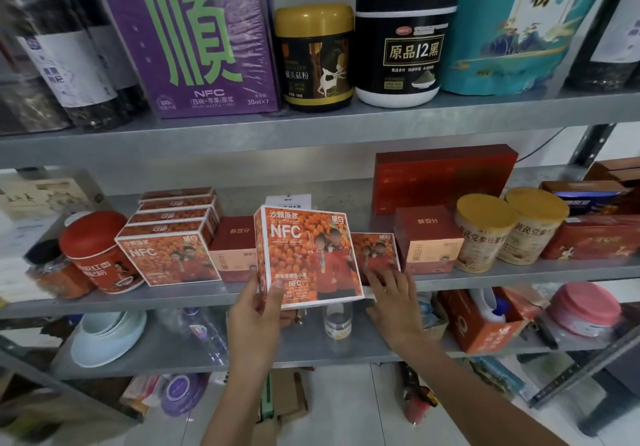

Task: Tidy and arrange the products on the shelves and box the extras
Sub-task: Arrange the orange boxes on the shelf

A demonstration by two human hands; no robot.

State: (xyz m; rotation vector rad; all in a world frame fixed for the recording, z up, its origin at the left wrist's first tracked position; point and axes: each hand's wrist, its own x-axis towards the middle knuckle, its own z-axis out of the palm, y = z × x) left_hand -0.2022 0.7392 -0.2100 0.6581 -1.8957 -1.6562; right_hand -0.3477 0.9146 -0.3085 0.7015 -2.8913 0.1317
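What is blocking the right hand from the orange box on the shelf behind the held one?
Nothing visible. The right hand reaches the lower front of the shelf box with straight fingers. The matching box gripped by the left hand only hides its left side from view; a red box stands close on its right.

Middle shelf (138,300): row of boxes (166,258) at left, running front to back, tin (97,255) left of it. Pair of canisters (485,234) at right, flat box (443,179) upright behind, to their left. Centre box (308,255) before the shelf edge, partly covering second box (377,255) behind.
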